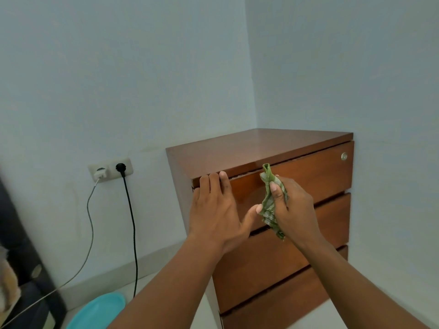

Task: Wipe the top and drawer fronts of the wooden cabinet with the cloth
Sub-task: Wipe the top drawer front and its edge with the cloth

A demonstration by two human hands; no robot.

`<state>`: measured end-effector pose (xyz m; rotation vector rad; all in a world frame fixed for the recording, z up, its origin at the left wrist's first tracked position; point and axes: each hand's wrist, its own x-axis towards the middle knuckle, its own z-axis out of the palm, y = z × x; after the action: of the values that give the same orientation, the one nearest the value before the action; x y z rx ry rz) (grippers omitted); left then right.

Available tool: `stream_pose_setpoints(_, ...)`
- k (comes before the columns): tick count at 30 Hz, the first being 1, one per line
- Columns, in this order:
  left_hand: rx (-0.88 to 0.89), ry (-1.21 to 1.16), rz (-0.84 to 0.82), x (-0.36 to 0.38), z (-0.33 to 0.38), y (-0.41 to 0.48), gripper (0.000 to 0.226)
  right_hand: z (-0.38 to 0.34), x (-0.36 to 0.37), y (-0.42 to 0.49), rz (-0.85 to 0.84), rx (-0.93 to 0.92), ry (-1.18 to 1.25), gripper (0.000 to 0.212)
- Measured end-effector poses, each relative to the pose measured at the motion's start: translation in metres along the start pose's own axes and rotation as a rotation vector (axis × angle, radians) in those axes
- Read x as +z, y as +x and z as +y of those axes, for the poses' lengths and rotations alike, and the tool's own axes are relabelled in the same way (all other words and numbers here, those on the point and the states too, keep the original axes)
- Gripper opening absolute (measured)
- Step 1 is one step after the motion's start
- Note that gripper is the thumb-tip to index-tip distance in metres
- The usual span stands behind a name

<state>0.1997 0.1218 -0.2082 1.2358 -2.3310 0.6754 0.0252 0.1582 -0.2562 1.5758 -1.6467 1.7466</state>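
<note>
A reddish-brown wooden cabinet point(259, 148) with three drawer fronts stands in the room's corner. My left hand point(215, 210) rests flat against the left end of the top drawer front point(316, 172), fingertips at its upper edge, thumb spread to the right. My right hand point(293, 205) is closed around a crumpled green patterned cloth point(269, 200), held against the middle of the same drawer front. One end of the cloth sticks up to the gap under the cabinet top, the other hangs down to the second drawer point(285, 252).
A round silver lock point(344, 156) sits at the top drawer's right end. A double wall socket point(110, 170) left of the cabinet holds a white charger and a black plug, their cables hanging to the floor. A turquoise bowl point(99, 311) lies on the floor, dark furniture point(26, 269) at far left.
</note>
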Motion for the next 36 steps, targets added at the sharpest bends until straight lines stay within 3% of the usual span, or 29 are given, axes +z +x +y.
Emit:
stream_pose_setpoints(9, -0.026, -0.061, 0.071, -0.012, 0.01, -0.008, 0.107, -0.01, -0.01, 0.013, 0.129, -0.055, 0.017, 0.024)
stream_pose_setpoints(16, 0.06, -0.256, 0.284, -0.01, -0.021, -0.03, 0.076, -0.025, -0.007, 0.021, 0.17, -0.192, 0.016, 0.028)
stream_pose_setpoints(21, 0.097, -0.372, 0.167, 0.01, -0.061, -0.051, 0.076, -0.045, 0.019, 0.014, 0.062, -0.283, -0.019, 0.04)
stream_pose_setpoints(26, 0.198, -0.468, 0.209, 0.012, -0.06, -0.052, 0.075, -0.067, 0.041, 0.016, -0.091, -0.422, -0.061, 0.04)
stream_pose_setpoints(30, 0.263, -0.564, 0.236, 0.018, -0.061, -0.053, 0.067, -0.068, 0.046, 0.009, -0.305, -0.455, -0.112, 0.056)
stream_pose_setpoints(36, 0.277, -0.517, 0.28, 0.031, -0.059, -0.055, 0.071, -0.064, 0.045, 0.007, -0.256, -0.509, -0.197, 0.056)
